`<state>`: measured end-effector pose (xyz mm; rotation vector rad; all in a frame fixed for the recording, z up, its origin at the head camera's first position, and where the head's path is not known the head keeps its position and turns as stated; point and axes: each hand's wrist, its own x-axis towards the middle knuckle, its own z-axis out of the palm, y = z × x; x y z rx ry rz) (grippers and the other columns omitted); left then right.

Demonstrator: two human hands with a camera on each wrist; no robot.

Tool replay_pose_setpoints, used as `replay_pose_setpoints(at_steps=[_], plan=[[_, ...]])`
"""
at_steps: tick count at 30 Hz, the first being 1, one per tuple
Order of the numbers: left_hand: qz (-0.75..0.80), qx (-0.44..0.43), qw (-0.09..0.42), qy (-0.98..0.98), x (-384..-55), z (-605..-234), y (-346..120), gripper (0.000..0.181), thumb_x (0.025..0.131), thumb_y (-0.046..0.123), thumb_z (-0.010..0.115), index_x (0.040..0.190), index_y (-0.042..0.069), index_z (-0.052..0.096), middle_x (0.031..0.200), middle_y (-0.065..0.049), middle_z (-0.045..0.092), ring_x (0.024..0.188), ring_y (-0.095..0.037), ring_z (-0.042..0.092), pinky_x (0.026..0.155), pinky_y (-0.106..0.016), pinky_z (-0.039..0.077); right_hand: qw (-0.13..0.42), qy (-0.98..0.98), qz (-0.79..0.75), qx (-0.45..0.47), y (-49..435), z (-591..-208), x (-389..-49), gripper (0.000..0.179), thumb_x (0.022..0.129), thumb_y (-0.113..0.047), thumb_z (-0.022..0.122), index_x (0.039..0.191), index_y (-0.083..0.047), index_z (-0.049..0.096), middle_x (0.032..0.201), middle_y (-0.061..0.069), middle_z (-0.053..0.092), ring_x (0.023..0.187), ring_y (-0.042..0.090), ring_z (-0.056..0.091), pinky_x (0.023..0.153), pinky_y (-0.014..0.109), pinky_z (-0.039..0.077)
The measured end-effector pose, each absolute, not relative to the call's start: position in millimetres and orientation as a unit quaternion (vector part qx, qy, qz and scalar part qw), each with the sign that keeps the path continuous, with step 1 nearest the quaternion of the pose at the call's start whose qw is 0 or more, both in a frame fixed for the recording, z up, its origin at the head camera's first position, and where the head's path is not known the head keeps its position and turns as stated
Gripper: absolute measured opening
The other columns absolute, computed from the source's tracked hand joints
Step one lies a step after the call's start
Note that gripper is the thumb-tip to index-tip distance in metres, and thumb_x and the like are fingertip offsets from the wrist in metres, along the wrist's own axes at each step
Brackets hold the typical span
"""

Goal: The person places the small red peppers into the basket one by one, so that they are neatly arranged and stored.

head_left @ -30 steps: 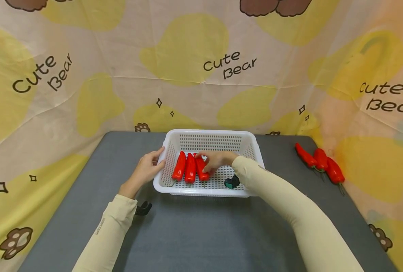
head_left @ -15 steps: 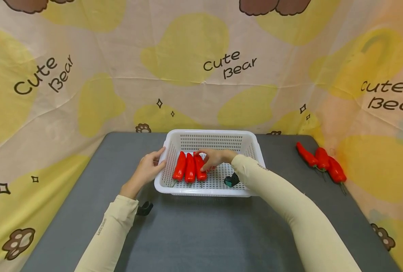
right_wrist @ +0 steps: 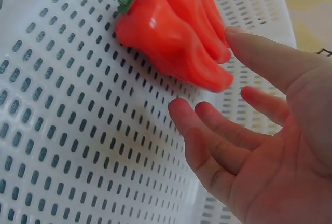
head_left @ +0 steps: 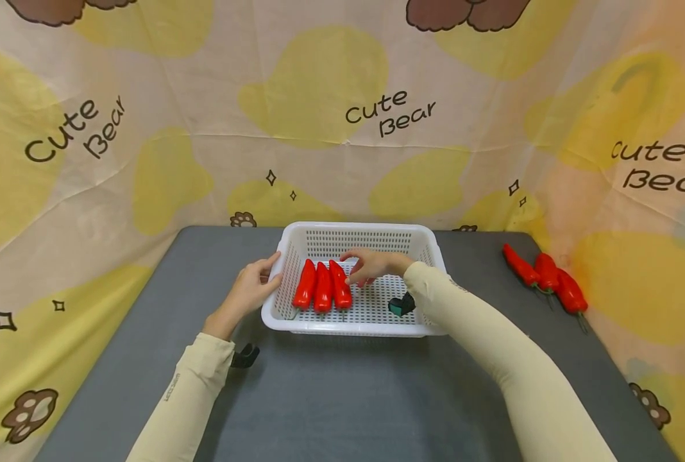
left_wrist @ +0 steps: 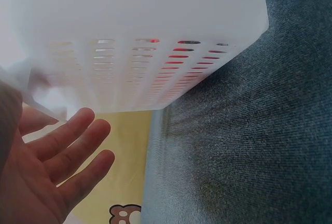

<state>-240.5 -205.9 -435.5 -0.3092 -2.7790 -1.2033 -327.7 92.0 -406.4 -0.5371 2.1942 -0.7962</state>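
Observation:
A white perforated plastic basket [head_left: 354, 328] stands on the grey table, with three red peppers [head_left: 322, 292] lying side by side in its left part. My left hand [head_left: 245, 294] holds the basket's left rim; in the left wrist view, several of its fingers [left_wrist: 78, 151] extend outside the wall. Inside the basket, my right hand [head_left: 372, 264] hovers just right of the rightmost pepper [head_left: 341, 287]. Its fingers are spread and hold nothing. The right wrist view shows that pepper [right_wrist: 166, 37], green stem attached, beyond the thumb and fingertips.
Three more red peppers [head_left: 547, 273] lie together on the table [head_left: 342, 398] near its right edge. A printed cloth [head_left: 319, 83] hangs behind and along the sides. Black wrist mounts show at the left wrist [head_left: 244, 356] and the right wrist [head_left: 401, 305].
My right hand has let go of the rightmost pepper and moved slightly right of it. That pepper now lies closer against the middle one. The left hand has stayed at the rim.

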Motion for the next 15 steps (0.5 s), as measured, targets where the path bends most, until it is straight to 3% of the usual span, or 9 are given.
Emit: replay_pose_setpoints(at_steps=[4, 15], plan=[[-0.388, -0.111, 0.061, -0.913, -239, -436, -206, 0.057, 0.095, 0.018, 0.057, 0.149, 0.001, 0.047, 0.126, -0.031, 0.063, 0.098, -0.039, 0.070, 0.084, -0.049, 0.062, 0.365, 0.849, -0.324, -0.203, 97, -403, -327, 0.069, 0.095, -0.023, 0.068, 0.154, -0.014, 0.035, 0.134, 0.019, 0.060, 0.106, 0.033, 0.067, 0.102, 0.046, 0.055], [-0.387, -0.096, 0.046, -0.916, -242, -436, -206, 0.056, 0.097, 0.014, 0.059, 0.150, 0.001, 0.045, 0.132, -0.029, 0.062, 0.104, -0.040, 0.069, 0.091, -0.052, 0.060, 0.348, 0.847, -0.346, -0.201, 112, -390, -326, 0.068, 0.098, -0.025, 0.064, 0.156, -0.011, 0.032, 0.140, 0.021, 0.057, 0.115, 0.037, 0.064, 0.104, 0.046, 0.054]])
